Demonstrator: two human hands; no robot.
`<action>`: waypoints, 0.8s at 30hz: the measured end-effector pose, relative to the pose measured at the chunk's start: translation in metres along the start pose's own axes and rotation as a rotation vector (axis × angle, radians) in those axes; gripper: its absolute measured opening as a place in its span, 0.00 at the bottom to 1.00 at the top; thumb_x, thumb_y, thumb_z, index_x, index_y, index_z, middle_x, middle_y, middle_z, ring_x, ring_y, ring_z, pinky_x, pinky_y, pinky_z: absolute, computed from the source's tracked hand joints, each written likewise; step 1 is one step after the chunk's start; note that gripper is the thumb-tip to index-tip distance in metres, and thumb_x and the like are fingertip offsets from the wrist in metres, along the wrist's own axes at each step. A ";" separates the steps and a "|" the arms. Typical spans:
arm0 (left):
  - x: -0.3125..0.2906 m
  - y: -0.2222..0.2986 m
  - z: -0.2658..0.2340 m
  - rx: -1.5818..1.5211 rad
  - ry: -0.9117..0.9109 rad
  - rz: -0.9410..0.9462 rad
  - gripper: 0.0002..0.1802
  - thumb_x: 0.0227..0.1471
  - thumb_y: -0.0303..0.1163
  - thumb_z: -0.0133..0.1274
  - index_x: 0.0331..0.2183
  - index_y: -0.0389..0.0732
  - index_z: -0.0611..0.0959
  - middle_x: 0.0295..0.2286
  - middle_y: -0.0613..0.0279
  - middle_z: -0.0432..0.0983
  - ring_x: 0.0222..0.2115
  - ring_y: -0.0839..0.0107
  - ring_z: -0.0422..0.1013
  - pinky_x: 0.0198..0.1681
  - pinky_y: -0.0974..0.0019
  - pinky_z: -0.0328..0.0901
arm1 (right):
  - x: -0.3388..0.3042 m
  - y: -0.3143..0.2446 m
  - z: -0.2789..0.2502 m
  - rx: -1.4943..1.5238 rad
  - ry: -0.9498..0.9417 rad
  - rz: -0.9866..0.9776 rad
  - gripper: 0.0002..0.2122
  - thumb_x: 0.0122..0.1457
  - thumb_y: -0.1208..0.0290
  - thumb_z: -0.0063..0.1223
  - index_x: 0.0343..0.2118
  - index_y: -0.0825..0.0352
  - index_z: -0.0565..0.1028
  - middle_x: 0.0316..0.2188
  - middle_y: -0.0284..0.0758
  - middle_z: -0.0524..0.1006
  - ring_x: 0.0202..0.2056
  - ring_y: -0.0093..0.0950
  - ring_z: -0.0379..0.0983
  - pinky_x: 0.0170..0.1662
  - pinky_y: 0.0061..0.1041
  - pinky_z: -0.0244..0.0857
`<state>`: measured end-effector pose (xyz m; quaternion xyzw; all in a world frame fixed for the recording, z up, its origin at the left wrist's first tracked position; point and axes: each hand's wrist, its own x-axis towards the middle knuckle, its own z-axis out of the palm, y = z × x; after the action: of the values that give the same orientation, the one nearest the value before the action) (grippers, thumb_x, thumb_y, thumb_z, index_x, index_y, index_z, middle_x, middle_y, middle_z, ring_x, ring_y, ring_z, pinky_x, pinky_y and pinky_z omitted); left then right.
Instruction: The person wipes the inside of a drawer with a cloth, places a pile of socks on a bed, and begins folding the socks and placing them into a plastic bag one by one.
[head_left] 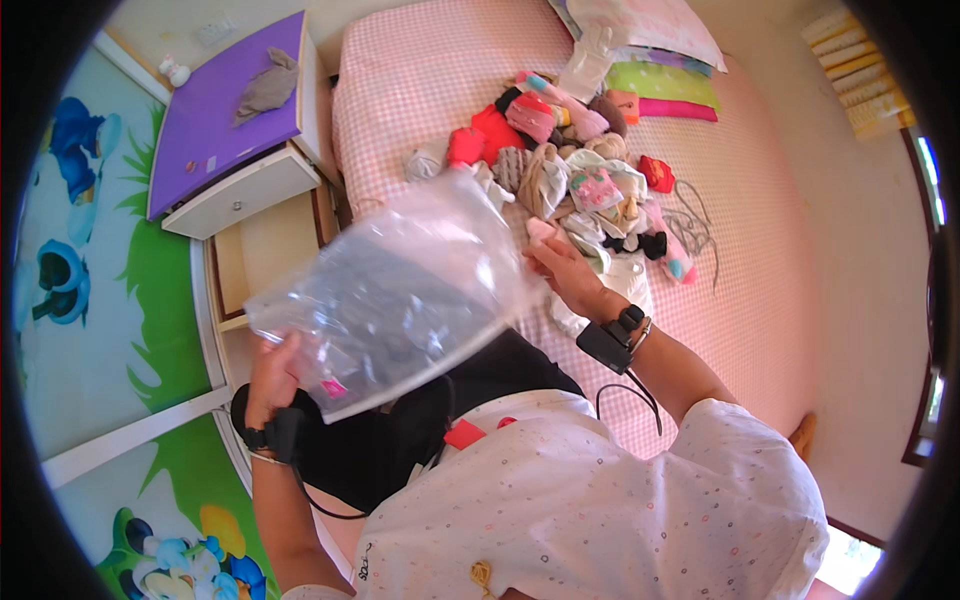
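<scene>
Bright bedroom, with a pink-and-white checked bed (pixel 745 330) and, off its left edge, a purple-topped cabinet (pixel 215 130) with one drawer (pixel 240 195) pulled out. Big clear plastic bag (pixel 400 285) stretched out across the bed's left edge, above black trousers (pixel 520 365), with a small pink patch near one corner. Left hand (pixel 275 378) with its grip clamped on the bag's lower left corner. Right hand (pixel 568 277) with its grip pinched on the bag's right side, a bit blurry at the fingertips. Can't tell about anything inside.

Right beside that hand, towards the middle of the bed, a messy pile of socks and small clothes (pixel 600 190), mostly red, pink, white and brown. Grey cord (pixel 712 240) looped loosely between the pile and the bed's right edge. At the bed's far right corner, a pale pillow (pixel 665 30) over folded green cloth (pixel 660 85). Also a grey cloth (pixel 268 88) crumpled near the cabinet's right edge.
</scene>
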<state>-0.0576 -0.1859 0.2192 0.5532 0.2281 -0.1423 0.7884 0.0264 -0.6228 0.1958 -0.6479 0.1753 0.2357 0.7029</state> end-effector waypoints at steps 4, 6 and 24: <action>0.014 0.013 -0.015 -0.088 0.079 0.117 0.09 0.51 0.27 0.49 0.37 0.39 0.74 0.30 0.62 0.74 0.30 0.71 0.72 0.36 0.67 0.67 | -0.039 0.065 -0.033 -0.668 -0.027 0.018 0.13 0.49 0.60 0.55 0.22 0.68 0.71 0.20 0.33 0.73 0.24 0.27 0.70 0.29 0.28 0.64; 0.021 0.012 -0.020 -0.099 0.149 0.134 0.08 0.51 0.28 0.50 0.36 0.39 0.75 0.29 0.62 0.75 0.29 0.72 0.71 0.36 0.69 0.67 | -0.053 0.086 -0.035 -0.962 -0.023 -0.052 0.16 0.44 0.58 0.59 0.21 0.70 0.72 0.19 0.37 0.74 0.25 0.34 0.71 0.31 0.31 0.65; 0.025 0.011 -0.077 -0.240 0.057 -0.082 0.15 0.55 0.31 0.43 0.45 0.39 0.70 0.34 0.59 0.73 0.33 0.70 0.72 0.34 0.67 0.69 | -0.031 0.064 -0.005 -1.251 0.057 0.486 0.28 0.39 0.50 0.63 0.35 0.71 0.71 0.38 0.47 0.71 0.43 0.41 0.67 0.45 0.34 0.62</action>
<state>-0.0468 -0.1098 0.1931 0.4488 0.2885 -0.1302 0.8357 -0.0350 -0.6283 0.1595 -0.8812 0.1651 0.4272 0.1170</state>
